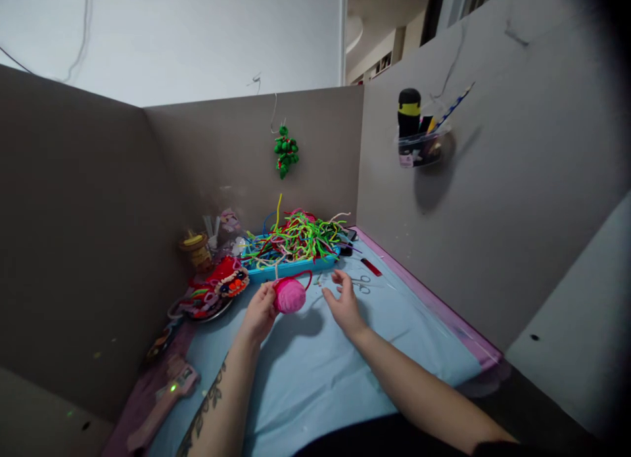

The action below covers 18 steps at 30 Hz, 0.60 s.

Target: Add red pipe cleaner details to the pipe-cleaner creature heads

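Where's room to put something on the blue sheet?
Bare blue sheet lies between the two forearms, nearer than the pink ball, and between the right forearm and the pink edge. It's crowded at the back, with the blue tray, and on the left, with the heaped plate.

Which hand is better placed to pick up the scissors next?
Probably the right hand: it looks free, with fingers apart, and is close to the scissors. The left hand is farther away, holding the pink ball.
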Available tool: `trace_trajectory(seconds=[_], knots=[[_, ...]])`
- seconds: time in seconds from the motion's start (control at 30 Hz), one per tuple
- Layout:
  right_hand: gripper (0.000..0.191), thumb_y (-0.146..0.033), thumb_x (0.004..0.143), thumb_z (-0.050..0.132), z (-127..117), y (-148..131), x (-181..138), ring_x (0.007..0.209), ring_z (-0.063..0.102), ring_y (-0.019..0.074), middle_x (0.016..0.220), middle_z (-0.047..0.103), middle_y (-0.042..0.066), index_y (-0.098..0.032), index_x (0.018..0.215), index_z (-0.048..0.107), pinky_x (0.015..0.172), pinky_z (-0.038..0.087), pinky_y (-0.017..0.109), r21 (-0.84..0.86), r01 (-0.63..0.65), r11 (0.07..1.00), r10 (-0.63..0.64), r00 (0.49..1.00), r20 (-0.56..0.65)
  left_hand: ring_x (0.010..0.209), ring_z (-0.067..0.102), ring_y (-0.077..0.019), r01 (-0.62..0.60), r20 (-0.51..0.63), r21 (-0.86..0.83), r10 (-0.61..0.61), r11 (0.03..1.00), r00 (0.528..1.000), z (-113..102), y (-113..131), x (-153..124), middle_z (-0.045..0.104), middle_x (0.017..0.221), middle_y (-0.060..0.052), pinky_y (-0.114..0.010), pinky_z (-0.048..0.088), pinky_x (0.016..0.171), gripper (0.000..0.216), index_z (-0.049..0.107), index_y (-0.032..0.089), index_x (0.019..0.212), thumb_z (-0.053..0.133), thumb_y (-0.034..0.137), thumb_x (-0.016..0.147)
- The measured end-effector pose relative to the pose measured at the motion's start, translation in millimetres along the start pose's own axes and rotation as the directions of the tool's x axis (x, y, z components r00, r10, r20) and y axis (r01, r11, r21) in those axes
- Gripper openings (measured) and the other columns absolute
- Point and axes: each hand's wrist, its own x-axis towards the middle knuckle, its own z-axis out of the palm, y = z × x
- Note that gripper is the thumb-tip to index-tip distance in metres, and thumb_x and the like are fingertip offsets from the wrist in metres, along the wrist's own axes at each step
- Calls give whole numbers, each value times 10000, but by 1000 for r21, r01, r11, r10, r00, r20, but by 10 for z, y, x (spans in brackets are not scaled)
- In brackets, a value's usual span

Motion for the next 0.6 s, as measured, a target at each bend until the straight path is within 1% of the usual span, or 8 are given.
trace_trajectory(seconds=[0.07,0.13,0.2,0.27,0.37,0.47,0.53,0.6], knots=[[487,-292,771,581,2,15,2,1114,514,263,1182,527,138,-190,1214,406,922,423,456,-19,-6,1000,6,1000,-2,656,603,-116,8,-62,-92,-14,996,998,19,-7,15,669,842,-25,-212,481,579,406,621,140,947,797,334,636],[447,-266,764,581,12,-4,-21,1081,533,252,1147,546,116,-203,1182,434,908,433,445,-11,11,1000,-10,996,92,673,631,-130,36,-88,-162,-51,986,995,23,-35,32,682,864,-33,-226,512,585,384,618,144,949,800,266,634],[453,-231,753,587,36,-37,-65,1066,542,236,1135,554,93,-220,1182,442,894,446,425,10,45,999,-46,976,211,654,643,-132,70,-100,-218,-94,973,991,18,-74,45,687,832,-24,-233,533,572,320,607,150,912,784,206,650],[532,-197,732,605,69,-61,-111,1092,530,226,1179,531,87,-237,1230,422,897,452,407,30,80,996,-85,947,310,644,653,-127,90,-109,-267,-123,959,986,15,-112,53,688,814,-15,-230,547,573,270,592,156,885,753,136,670],[684,-157,701,636,114,-56,-154,1137,514,219,1308,438,94,-264,1317,359,910,461,385,79,88,993,-114,899,424,682,670,-123,113,-99,-337,-154,935,983,30,-145,57,694,823,-28,-215,563,617,197,589,149,881,675,63,726],[755,-147,712,635,135,-34,-165,1054,576,188,1389,355,108,-279,1370,290,894,487,364,171,44,984,-122,869,480,677,671,-111,156,-95,-383,-207,910,974,70,-151,53,697,809,-46,-183,559,628,134,601,127,885,607,45,779],[753,-154,731,629,140,-39,-168,968,610,166,1382,372,115,-274,1381,268,877,501,361,217,14,976,-121,865,488,672,668,-103,184,-86,-387,-234,903,968,100,-150,47,699,804,-50,-171,554,640,99,612,116,896,584,70,812],[737,-164,749,618,143,-65,-173,885,628,148,1356,406,113,-272,1380,255,837,520,358,252,-16,968,-113,865,488,688,665,-109,197,-59,-380,-236,904,970,127,-158,37,700,808,-55,-183,551,659,82,623,116,902,568,149,852]])
